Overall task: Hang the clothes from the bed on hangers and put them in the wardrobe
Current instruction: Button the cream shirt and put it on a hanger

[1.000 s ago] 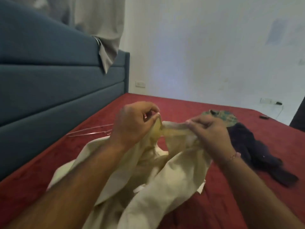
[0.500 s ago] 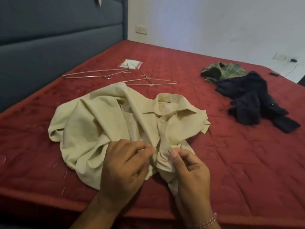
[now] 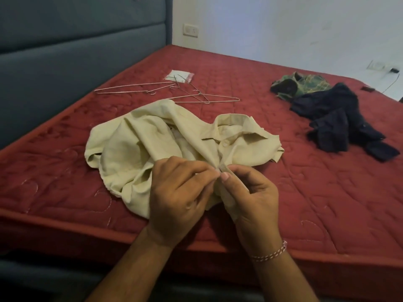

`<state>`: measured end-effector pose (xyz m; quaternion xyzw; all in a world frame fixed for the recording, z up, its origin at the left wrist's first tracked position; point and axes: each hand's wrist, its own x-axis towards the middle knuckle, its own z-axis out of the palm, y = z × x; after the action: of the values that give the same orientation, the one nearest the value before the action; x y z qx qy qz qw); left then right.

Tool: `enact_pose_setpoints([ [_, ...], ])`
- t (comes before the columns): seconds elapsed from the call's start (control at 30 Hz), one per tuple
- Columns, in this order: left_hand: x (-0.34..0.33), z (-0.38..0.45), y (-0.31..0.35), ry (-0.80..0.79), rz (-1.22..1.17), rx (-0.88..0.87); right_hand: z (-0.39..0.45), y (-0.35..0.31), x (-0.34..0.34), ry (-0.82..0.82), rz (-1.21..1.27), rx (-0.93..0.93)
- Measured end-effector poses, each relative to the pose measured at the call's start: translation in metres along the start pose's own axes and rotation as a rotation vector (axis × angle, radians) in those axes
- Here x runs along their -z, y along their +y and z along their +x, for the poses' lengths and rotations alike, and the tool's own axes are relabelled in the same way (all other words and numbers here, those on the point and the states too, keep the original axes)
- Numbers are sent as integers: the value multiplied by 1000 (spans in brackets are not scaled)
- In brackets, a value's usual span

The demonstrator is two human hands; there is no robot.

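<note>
Only the head view here. The cream shirt (image 3: 157,147) was lying crumpled on the red mattress (image 3: 305,192), close to the near edge, with its collar (image 3: 237,125) turned up toward the far side and a button visible on the front placket just below it. Fabric was bunched and folded over itself, one sleeve opening gaping on the left side.

Behind it, three wire hangers (image 3: 165,92) lay flat on the bed, hooks overlapping, right beside a small clear plastic packet (image 3: 180,75). Off to the right, well apart from the cream one, a dark navy garment (image 3: 340,123) sat in a heap, touching a green plaid shirt (image 3: 298,83) just behind it.

Hands: both came in from the bottom, forearms bare. The left hand (image 3: 176,192) had thumb and forefinger pinched on the edge of the shirt's front, other fingers curled under. The right hand (image 3: 255,201) was pinching the opposite edge right next to it, fingertips of the two hands almost meeting at the placket. A pink-and-white thread bracelet (image 3: 270,253) was on the right wrist.

Blue padded headboard (image 3: 76,51) on the left, white wall (image 3: 283,25) with a socket (image 3: 190,30) behind.
</note>
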<state>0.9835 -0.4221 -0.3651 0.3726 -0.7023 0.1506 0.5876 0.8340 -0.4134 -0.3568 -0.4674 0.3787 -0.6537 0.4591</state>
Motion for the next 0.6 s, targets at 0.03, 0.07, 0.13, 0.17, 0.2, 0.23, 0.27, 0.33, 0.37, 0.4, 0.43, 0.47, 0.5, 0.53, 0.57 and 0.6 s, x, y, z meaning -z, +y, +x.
enact_pose_setpoints([
  [0.03,1,-1,0,8,-3,6,0,-2,-1,-2,-25,4],
  [0.07,1,-2,1,14,-8,7,0,-3,1,-7,-61,20],
  [0.13,0,-5,1,20,-18,1,-1,-4,3,-21,-118,48],
  [0.17,0,-5,-1,17,-20,-4,-1,-5,3,-23,-136,49],
  [0.2,0,-6,-1,10,-24,-5,-2,-6,5,-25,-152,47],
  [0.23,-1,-6,-2,2,-27,-11,-2,-7,6,-30,-163,51],
  [0.27,-2,-6,-2,-7,-31,-20,-2,-8,8,-36,-182,62],
  [0.33,-3,-4,-1,-31,-46,-36,-1,-11,14,-51,-246,86],
  [0.37,-4,-4,-1,-47,-58,-43,0,-12,18,-69,-284,103],
  [0.4,-5,-5,-3,-70,-72,-46,2,-13,22,-95,-328,124],
  [0.43,-6,-6,-4,-99,-90,-46,4,-13,25,-125,-375,144],
  [0.47,-7,-9,-7,-131,-106,-37,6,-10,29,-154,-418,162],
  [0.5,-8,-12,-9,-165,-123,-25,6,-8,31,-181,-444,172],
  [0.53,-10,-17,-11,-206,-142,-15,6,-4,33,-202,-457,178],
  [0.57,-11,-20,-13,-247,-165,-4,5,-1,35,-220,-470,195],
  [0.6,-11,-22,-14,-287,-192,6,4,1,36,-232,-494,224],
])
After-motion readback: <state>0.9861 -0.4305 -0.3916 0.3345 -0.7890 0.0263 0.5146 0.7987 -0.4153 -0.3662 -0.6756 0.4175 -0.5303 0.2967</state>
